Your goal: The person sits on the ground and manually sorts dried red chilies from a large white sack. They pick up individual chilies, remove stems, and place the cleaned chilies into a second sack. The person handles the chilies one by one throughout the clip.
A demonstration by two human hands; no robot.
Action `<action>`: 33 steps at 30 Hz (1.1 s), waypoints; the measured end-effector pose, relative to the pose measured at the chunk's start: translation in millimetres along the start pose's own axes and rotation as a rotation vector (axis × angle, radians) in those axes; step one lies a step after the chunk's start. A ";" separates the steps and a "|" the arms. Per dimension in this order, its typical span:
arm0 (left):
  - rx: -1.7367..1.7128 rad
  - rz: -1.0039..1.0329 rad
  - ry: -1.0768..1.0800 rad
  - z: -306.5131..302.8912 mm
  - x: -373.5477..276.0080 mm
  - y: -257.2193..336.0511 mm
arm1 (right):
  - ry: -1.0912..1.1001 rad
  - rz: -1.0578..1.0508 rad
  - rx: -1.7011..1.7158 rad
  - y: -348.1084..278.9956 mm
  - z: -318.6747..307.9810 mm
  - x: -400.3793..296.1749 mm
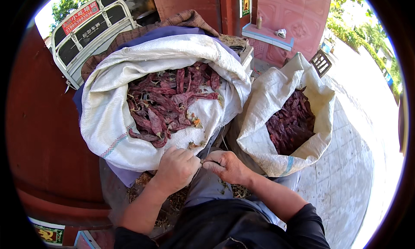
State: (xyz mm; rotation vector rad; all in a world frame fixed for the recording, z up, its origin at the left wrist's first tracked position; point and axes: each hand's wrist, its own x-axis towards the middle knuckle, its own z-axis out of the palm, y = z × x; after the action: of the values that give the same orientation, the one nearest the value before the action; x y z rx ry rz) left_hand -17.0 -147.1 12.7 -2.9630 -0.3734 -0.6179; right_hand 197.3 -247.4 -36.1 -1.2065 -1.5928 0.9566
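Observation:
My left hand point(180, 167) is curled with its back toward me, over the near rim of a wide-open white woven sack point(108, 126). Just to its right, my right hand point(228, 166) has thumb and forefinger closed. Between the fingertips of both hands is a small brown dried piece point(202, 161), mostly hidden; I cannot tell which part of a plant it is. Wrinkled dried red chili peppers point(165, 103) lie heaped in the wide sack, some with pale stems. Right of it, a second woven sack point(253, 119) holds darker red dried chili pieces point(290, 122).
Purple cloth point(124, 175) and a brown checked cloth point(194, 19) lie under the wide sack. Stem debris point(176, 198) litters the ground between my legs. A vehicle's cargo-bed frame point(90, 32) stands back left, a red door point(188, 12) behind, and a pink tiled ledge point(266, 35) beyond. Grey paving point(337, 171) stretches right.

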 end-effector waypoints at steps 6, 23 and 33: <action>-0.157 -0.258 0.081 40.8 -13.2 28.3 | 0.395 0.164 0.372 3.5 7.1 -17.3; 0.260 -0.512 0.053 10.9 -31.5 -75.5 | 0.385 0.173 0.637 6.1 -26.8 -35.6; -0.053 -0.732 0.315 -39.5 -25.8 -48.9 | 0.188 0.392 0.635 5.7 -1.9 -25.8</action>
State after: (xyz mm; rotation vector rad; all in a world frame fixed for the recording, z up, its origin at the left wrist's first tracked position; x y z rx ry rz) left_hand -67.6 -111.0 40.3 -2.6394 -1.4347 -1.1408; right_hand 204.0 -271.0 -45.9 -1.1160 -0.8101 1.4153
